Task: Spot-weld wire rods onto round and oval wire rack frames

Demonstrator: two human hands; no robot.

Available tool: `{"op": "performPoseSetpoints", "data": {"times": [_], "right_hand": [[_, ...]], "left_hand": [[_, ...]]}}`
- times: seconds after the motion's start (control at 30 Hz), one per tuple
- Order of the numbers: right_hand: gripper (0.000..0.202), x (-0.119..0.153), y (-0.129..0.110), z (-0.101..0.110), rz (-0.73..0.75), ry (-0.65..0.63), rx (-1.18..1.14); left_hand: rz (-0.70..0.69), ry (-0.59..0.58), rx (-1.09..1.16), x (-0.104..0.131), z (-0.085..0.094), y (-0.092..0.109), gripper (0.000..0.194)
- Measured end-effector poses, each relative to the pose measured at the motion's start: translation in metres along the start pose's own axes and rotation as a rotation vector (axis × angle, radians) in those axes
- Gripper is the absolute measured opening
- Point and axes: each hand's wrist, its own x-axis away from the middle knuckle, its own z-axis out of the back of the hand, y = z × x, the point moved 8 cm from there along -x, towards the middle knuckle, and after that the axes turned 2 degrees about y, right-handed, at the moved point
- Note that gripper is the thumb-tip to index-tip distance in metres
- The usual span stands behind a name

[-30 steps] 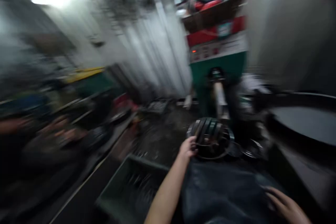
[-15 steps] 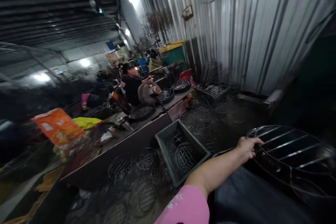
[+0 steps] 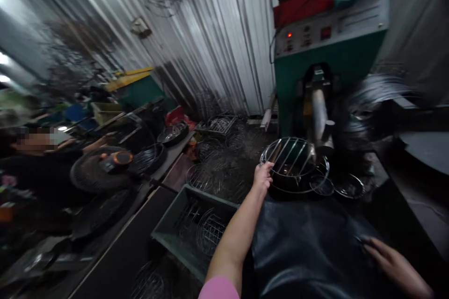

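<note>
My left hand (image 3: 263, 176) is closed on the left rim of a round wire rack (image 3: 289, 158) with parallel bars and a second ring below. The rack is held in front of the green machine (image 3: 329, 51), close to its metal arm (image 3: 319, 117). At the lower right, my right hand (image 3: 387, 258) is over the dark sheet covering my lap (image 3: 308, 247). Its fingers are pinched around a small dark thing, too blurred to name. Right of the rack is a shallow round dish (image 3: 349, 186) with shiny small pieces in it.
A green crate (image 3: 168, 215) holding wire racks stands left of my arm. Beyond it, more wire racks (image 3: 199, 176) lie on the floor. A fan (image 3: 101, 168) and a co-worker (image 3: 35, 168) are at the left. Bundled wire rings (image 3: 379, 93) sit at the right.
The view has swung right, bringing the machine and my right hand into sight. My left hand still grips the rack, which now appears nearer the middle of the view.
</note>
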Motion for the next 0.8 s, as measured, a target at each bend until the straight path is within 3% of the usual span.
{"op": "performPoseSetpoints", "data": {"times": [0.1, 0.2, 0.37, 0.5, 0.8], "right_hand": [[0.023, -0.014, -0.029, 0.020, -0.163, 0.092, -0.272], [0.038, -0.040, -0.074, 0.026, -0.176, 0.157, -0.536], [0.040, -0.081, -0.125, -0.004, -0.038, 0.083, -0.622], [0.034, -0.095, -0.130, -0.016, -0.035, 0.085, -0.567], [0.028, -0.102, -0.131, -0.009, -0.092, 0.100, -0.526]], "left_hand": [[0.001, -0.025, -0.022, -0.004, -0.006, -0.003, 0.038], [-0.004, -0.044, -0.044, -0.005, -0.012, -0.006, 0.037], [-0.046, -0.063, -0.047, -0.001, -0.015, -0.004, 0.036], [-0.081, -0.056, -0.031, -0.005, -0.015, 0.001, 0.037], [-0.083, -0.086, -0.025, -0.007, -0.021, 0.002, 0.039]]}}
